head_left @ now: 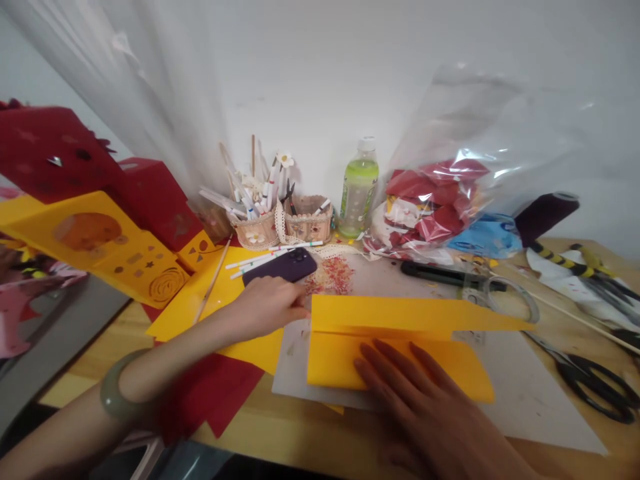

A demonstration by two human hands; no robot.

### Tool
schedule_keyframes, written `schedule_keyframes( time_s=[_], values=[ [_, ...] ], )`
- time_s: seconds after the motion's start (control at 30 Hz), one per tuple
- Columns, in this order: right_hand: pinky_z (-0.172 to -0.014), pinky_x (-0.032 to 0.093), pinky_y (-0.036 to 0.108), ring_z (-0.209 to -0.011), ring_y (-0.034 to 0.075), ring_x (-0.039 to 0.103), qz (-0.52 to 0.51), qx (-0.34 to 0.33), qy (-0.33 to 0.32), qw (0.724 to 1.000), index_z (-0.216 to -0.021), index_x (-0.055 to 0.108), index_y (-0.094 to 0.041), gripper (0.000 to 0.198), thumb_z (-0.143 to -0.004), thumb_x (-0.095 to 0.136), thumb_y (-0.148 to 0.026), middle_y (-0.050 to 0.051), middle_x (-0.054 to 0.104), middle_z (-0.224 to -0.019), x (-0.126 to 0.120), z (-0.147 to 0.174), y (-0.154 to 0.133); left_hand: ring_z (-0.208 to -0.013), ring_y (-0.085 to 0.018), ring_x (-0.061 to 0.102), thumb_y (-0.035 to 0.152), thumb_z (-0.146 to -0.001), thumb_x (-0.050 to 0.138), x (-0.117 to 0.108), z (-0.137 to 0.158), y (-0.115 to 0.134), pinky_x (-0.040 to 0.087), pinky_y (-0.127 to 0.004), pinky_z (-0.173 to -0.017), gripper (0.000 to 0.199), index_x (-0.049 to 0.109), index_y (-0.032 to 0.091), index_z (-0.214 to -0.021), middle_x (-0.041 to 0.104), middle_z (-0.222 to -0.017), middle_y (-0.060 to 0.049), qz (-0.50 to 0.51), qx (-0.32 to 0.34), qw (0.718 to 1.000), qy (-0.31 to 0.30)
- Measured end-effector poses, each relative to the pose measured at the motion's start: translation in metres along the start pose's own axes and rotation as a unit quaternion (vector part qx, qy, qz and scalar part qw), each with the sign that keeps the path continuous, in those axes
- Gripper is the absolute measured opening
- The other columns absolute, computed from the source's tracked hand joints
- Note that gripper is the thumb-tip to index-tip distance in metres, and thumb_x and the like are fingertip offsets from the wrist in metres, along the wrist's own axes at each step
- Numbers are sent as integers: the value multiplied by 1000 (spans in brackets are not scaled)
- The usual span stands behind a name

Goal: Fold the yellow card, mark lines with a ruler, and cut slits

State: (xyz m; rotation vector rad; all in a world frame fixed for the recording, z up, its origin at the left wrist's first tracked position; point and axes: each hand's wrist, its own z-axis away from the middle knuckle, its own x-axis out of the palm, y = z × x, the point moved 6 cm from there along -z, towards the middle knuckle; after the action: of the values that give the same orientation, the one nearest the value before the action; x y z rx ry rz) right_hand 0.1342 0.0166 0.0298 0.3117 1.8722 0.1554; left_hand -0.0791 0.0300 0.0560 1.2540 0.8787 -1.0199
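A folded sheet of yellow paper (340, 363) lies on a pale board (540, 400) in front of me, its upper flap (385, 313) slightly raised. My right hand (420, 393) rests flat on the lower part of the paper, fingers stretched out. My left hand (273, 307), a green bangle on its wrist, is curled closed just left of the flap's corner. Whatever it may hold is hidden behind the fingers. A dark phone (283, 265) lies just beyond it. Red and yellow paper scraps (335, 275) are scattered behind the folded sheet.
Yellow sheets (200, 297) and red paper (220, 393) lie at left, below decorated boxes (115, 233). Behind stand pen baskets (255, 233), a bottle (359, 190) and a plastic bag (435, 207). A black cutter (440, 272), tape roll (513, 300) and scissors (595, 383) lie at right.
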Motion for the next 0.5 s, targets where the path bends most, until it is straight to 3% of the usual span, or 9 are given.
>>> schedule_keyframes(
  time_s=[0.07,0.17,0.3,0.5],
  values=[
    [-82,41,47,-110,29,51,-1,-1,-4,1000,-127,50,-12,58,-86,44,-53,8,59,-124,5,-2,2,-70,-20,58,27,-79,54,3,-7,-4,34,-25,-58,15,61,17,-87,64,-77,-4,33,10,999,-2],
    [-80,42,47,-108,29,53,3,2,2,1000,-127,50,-14,55,-90,36,-52,7,60,-123,10,-4,5,-74,-18,59,24,-77,57,8,-14,-3,40,-23,-62,27,59,17,-103,66,-85,-3,92,47,994,-26],
    [-78,43,45,-103,26,57,36,-9,19,999,-122,55,-15,52,-93,27,-49,6,63,-119,8,-9,8,-71,-15,60,19,-80,53,13,-16,3,41,-20,-62,16,67,17,-88,68,-78,0,164,105,978,-70],
    [-73,44,43,-95,24,62,66,-38,30,997,-115,60,-18,53,-92,27,-52,4,66,-112,7,-19,11,-69,-13,59,14,-79,54,21,-17,1,39,-17,-60,14,68,14,-80,67,-73,2,207,120,966,-95]
  ],
)
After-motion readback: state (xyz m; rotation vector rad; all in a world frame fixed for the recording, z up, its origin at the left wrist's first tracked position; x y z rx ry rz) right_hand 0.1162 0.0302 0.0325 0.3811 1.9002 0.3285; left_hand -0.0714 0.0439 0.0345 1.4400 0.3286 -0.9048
